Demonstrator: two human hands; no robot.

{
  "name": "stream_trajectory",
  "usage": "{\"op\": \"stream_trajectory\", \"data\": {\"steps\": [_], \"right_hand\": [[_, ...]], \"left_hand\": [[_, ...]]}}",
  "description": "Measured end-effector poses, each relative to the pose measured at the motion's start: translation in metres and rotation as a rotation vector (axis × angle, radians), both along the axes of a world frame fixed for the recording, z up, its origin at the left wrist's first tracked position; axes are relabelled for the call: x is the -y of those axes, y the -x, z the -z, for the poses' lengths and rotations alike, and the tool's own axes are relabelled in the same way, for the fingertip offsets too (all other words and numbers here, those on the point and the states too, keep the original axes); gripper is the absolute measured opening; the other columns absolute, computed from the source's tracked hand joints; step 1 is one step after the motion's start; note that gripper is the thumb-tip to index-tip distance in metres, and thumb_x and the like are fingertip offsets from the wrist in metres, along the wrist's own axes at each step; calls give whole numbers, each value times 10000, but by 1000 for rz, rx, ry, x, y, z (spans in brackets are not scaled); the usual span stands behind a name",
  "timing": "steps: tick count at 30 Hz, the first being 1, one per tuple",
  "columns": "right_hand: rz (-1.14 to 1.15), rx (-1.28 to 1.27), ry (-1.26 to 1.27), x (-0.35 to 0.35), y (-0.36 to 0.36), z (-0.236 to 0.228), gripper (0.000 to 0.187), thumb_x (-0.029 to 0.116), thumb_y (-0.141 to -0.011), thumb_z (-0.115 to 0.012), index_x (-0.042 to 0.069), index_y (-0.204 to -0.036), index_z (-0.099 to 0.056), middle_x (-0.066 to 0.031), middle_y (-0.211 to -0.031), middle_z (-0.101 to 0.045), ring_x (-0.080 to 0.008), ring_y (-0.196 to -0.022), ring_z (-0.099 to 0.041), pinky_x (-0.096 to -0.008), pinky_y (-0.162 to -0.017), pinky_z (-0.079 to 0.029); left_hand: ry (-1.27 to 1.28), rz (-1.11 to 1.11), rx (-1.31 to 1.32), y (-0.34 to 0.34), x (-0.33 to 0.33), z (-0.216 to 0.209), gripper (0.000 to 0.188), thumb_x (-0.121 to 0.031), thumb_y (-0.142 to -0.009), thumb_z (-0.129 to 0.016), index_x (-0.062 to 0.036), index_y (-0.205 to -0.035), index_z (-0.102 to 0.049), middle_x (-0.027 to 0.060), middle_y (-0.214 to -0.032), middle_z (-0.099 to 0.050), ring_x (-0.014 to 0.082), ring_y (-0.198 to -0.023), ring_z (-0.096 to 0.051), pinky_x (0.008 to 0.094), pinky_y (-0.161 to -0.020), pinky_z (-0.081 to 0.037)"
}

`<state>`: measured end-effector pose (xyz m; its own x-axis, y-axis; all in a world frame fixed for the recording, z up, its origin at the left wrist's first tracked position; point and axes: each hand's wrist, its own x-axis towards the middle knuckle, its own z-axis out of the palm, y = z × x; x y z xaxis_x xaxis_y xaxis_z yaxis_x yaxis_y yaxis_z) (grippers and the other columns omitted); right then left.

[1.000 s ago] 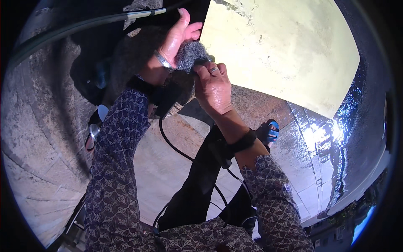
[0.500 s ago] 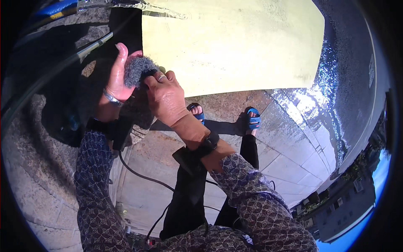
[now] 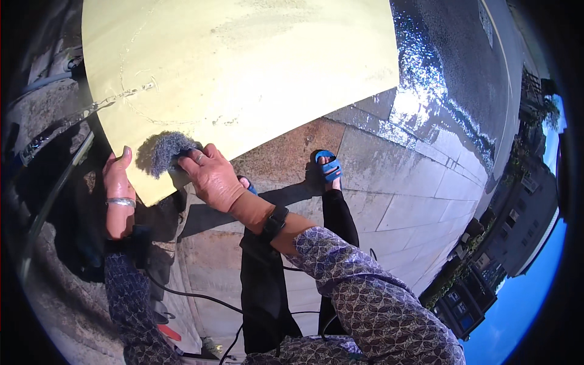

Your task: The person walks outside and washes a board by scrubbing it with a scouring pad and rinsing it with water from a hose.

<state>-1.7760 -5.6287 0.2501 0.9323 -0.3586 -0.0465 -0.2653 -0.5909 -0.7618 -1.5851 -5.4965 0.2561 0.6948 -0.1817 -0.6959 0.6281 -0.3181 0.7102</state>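
My right hand [image 3: 212,177] grips a fluffy grey steel wool scrubber [image 3: 165,150], its fingers closed at the scrubber's right side. The scrubber is over the near left corner of a large pale yellow board [image 3: 243,79]; whether it presses on the surface I cannot tell. At the board's left edge is my left hand [image 3: 117,182], closed on the edge, with its thumb up on the near face and its other fingers partly hidden. A clear stream of water [image 3: 100,104] runs onto the board from the left, spreading in a thin rippled line.
A hose [image 3: 58,194] runs along the shaded left side. Black cables [image 3: 201,296] hang by my legs. My feet in blue sandals [image 3: 329,165] stand on stone paving [image 3: 389,201]. Wet, glaring road surface [image 3: 426,91] lies right of the board; buildings [image 3: 517,225] stand beyond.
The board now reaches farther left and nearer in view. My right hand has brought the scrubber down over its near corner. My left hand, earlier spread beside the scrubber, is now at the board's edge.
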Motion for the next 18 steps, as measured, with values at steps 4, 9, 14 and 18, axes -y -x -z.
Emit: {"op": "stream_trajectory", "data": {"steps": [4,9,14,18], "right_hand": [[304,-91,-139,53,29,17,396,63,-709,-579,81,-1097,-499,-115,-979,-545,-317,-861,-469,-382,-795,-424],[636,-513,8,215,176,150,490,92,-716,-557,49,-1195,-458,-158,-1041,-542,-351,-951,-465,-392,-847,-411],[428,-299,93,165,135,124,490,84,-727,-544,25,-1204,-451,-173,-1003,-548,-341,-902,-486,-396,-825,-417],[83,-117,68,143,142,118,546,62,-666,-541,102,-1208,-481,-102,-980,-540,-290,-896,-460,-375,-844,-402]], "left_hand": [[-101,8,116,-29,-51,-25,289,-91,-839,-556,11,-1107,-526,102,-1059,-572,201,-957,-550,316,-833,-436],[-194,62,168,-44,-116,-32,348,-131,-851,-535,-13,-1173,-477,84,-1093,-542,205,-973,-526,326,-860,-414],[-395,89,222,-54,-148,-47,411,-252,-869,-529,-25,-1203,-455,92,-1126,-523,231,-997,-511,352,-881,-399],[-369,-29,326,-46,-143,-55,417,-309,-876,-510,-10,-1166,-488,90,-1062,-545,198,-944,-521,326,-834,-418]]}}
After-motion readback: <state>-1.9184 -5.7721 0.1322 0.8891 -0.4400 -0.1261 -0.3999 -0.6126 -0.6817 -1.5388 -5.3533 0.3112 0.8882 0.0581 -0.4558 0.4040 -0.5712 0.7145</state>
